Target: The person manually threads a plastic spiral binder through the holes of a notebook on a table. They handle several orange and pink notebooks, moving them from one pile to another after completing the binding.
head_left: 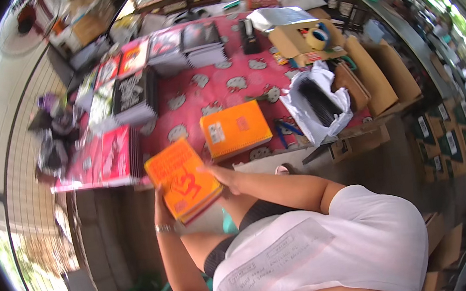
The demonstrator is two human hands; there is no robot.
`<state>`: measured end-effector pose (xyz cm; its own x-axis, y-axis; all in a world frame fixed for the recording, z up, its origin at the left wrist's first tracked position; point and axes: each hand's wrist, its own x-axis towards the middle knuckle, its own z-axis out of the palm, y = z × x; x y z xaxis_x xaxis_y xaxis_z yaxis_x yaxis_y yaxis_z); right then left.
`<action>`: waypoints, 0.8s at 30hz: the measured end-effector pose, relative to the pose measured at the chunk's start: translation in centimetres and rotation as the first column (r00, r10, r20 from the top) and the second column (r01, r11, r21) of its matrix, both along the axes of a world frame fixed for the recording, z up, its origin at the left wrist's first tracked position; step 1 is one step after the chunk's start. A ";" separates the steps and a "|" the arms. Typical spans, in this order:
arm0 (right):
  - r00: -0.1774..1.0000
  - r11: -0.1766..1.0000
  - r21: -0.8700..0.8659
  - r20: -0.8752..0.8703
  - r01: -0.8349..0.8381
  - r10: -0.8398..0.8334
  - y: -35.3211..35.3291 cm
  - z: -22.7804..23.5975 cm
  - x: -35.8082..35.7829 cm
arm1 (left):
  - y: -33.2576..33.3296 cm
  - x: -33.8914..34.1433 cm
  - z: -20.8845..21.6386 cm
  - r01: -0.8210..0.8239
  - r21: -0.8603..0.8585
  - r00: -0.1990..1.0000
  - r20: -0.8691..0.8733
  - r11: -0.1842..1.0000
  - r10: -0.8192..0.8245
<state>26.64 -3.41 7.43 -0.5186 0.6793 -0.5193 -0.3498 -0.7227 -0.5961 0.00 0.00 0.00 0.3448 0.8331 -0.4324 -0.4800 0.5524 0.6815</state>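
Note:
A small stack of orange notebooks (184,180) with red print on its cover is held between my two hands, just off the table's near edge. My left hand (162,209) grips its left side, with a bracelet at the wrist. On the right side my right hand (222,176) closes round the edge near the upper corner. Most fingers are hidden under the notebooks. Just beyond, on the table, lies a spiral-bound stack of orange notebooks (236,129) with a white label. Blue-handled pliers (288,132) rest to its right.
On the pink patterned tablecloth (194,105), pink (116,156), black (134,93) and grey (201,36) notebook stacks stand left and back. A paper-wrapped black coil bundle (320,101) lies right, before a cardboard box (296,40) holding tape rolls (317,37). More cartons (445,138) sit lower right.

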 end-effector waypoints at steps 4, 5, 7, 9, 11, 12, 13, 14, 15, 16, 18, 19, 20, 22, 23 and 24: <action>0.995 0.955 0.291 0.069 0.055 -0.079 -4.3 -3.8 1.7 | -6.7 4.8 4.5 -0.106 -0.019 0.986 0.125 0.994 0.108; 0.988 0.879 0.454 -0.017 0.147 -0.156 -4.0 -5.1 1.7 | -6.3 5.0 5.9 -0.107 0.045 0.990 0.094 0.993 0.103; 0.982 0.896 0.426 0.081 0.123 -0.173 -5.8 -0.8 2.3 | -7.1 4.0 6.9 -0.112 0.208 0.994 0.043 0.972 0.105; 0.959 0.920 0.372 0.190 0.126 -0.208 -6.5 0.9 4.0 | -7.2 5.6 8.3 -0.081 0.342 0.996 -0.001 0.936 0.087; 0.958 0.811 0.553 0.071 0.194 -0.278 -5.0 1.5 7.0 | -6.1 8.9 10.1 -0.152 0.531 0.988 0.069 0.834 0.136; 0.948 0.741 0.644 0.073 0.192 -0.309 -3.8 2.7 8.3 | -5.5 10.5 11.1 -0.175 0.529 0.983 0.139 0.830 0.119; 0.938 0.662 0.727 0.073 0.183 -0.340 -2.5 4.1 9.9 | -4.4 11.2 10.5 -0.167 0.524 0.984 0.140 0.835 0.110; 0.950 0.660 0.721 0.008 0.211 -0.313 -1.5 5.3 11.5 | -3.1 11.5 9.3 -0.199 0.512 0.973 0.204 0.836 0.107; 0.957 0.659 0.713 -0.058 0.239 -0.284 -0.3 6.3 13.1 | -1.7 12.0 8.0 -0.231 0.497 0.958 0.267 0.837 0.105; 0.965 0.647 0.730 -0.062 0.218 -0.255 0.8 7.6 14.7 | -0.3 13.3 7.8 -0.209 0.541 0.967 0.238 0.815 0.090; 0.959 0.615 0.764 -0.016 0.195 -0.284 2.4 8.9 17.7 | 3.2 16.4 9.2 -0.065 0.657 0.996 0.085 0.751 0.012; 0.939 0.601 0.777 0.037 0.187 -0.340 2.9 8.8 19.2 | 4.9 18.1 10.3 0.059 0.709 0.998 -0.041 0.703 -0.043; 0.920 0.626 0.755 0.080 0.196 -0.384 3.3 7.8 20.8 | 5.9 19.8 11.4 0.127 0.723 0.992 -0.106 0.679 -0.073; 0.878 0.629 0.756 0.165 0.180 -0.449 4.0 6.0 23.7 | 7.6 22.5 12.2 0.302 0.660 0.947 -0.291 0.688 -0.136; 0.871 0.630 0.758 0.183 0.170 -0.456 4.0 5.4 24.5 | 8.1 23.3 12.1 0.347 0.630 0.928 -0.337 0.695 -0.158; 0.860 0.630 0.760 0.206 0.161 -0.468 3.9 4.9 25.5 | 8.5 24.4 12.1 0.392 0.600 0.908 -0.377 0.697 -0.186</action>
